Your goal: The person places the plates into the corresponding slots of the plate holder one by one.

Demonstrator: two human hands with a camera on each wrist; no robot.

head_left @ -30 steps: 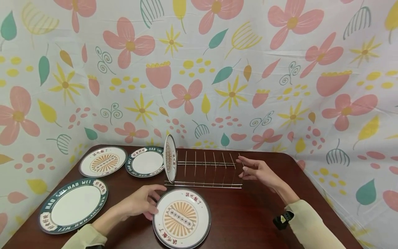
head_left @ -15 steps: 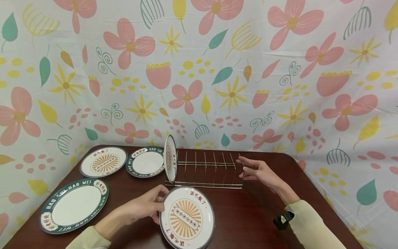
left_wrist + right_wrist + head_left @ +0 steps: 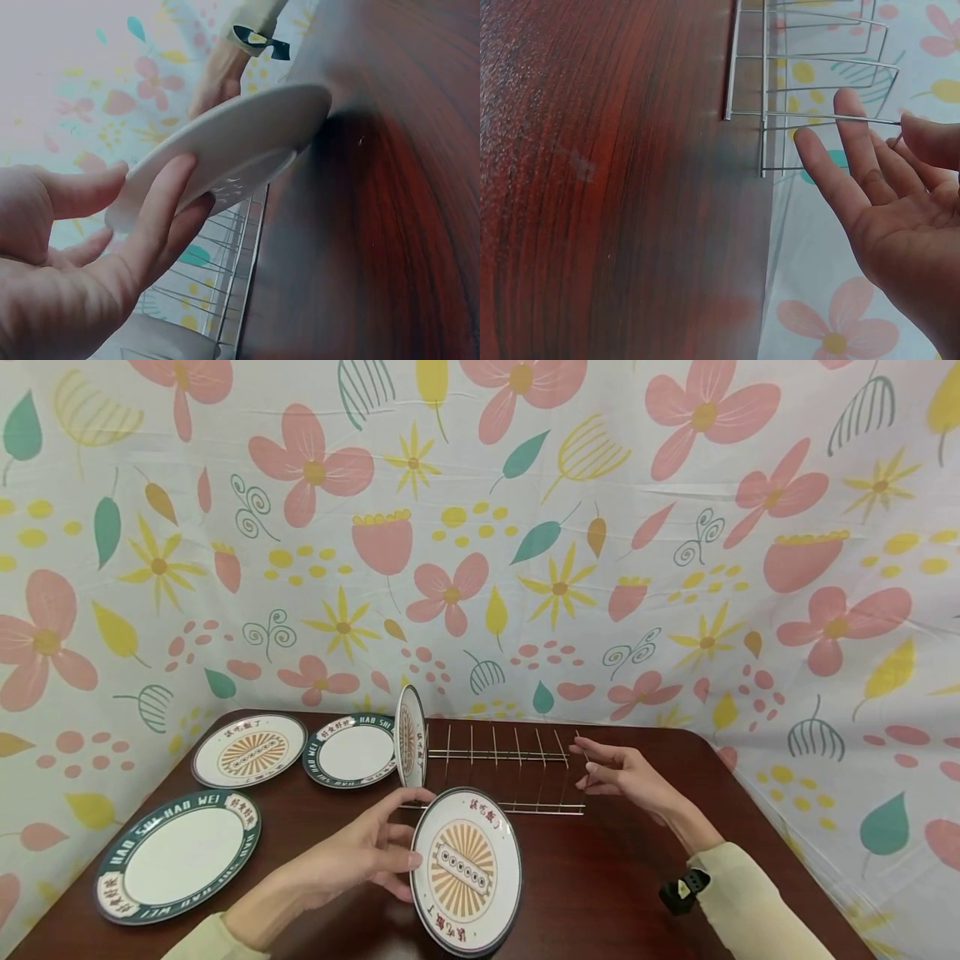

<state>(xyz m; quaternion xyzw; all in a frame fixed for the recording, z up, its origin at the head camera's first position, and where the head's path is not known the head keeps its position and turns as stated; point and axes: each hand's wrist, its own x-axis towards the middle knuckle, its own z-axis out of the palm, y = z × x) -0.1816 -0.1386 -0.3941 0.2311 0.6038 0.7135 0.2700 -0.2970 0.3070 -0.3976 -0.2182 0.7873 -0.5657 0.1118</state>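
My left hand (image 3: 352, 852) pinches the left rim of a white plate (image 3: 465, 872) with a sunburst print. The plate is tilted up, its printed face toward the head camera. In the left wrist view the thumb is on one side of this plate (image 3: 247, 142) and fingers lie against its underside. A wire dish rack (image 3: 543, 810) stands behind it. My right hand (image 3: 626, 777) holds the rack's right end; in the right wrist view the thumb and a finger pinch the end wire (image 3: 832, 117). Another sunburst plate (image 3: 409, 739) stands upright in the rack's left end.
Left of the rack lie a small green-rimmed plate (image 3: 352, 752), a sunburst plate (image 3: 251, 750) and a larger green-rimmed plate (image 3: 180, 857). They rest on a dark red wooden table (image 3: 615, 885). A flower-printed cloth (image 3: 480, 527) hangs behind the table.
My left hand has taken hold of the front sunburst plate, lifted and tilted it, and moved it slightly right toward the rack. My right hand stays on the rack's end.
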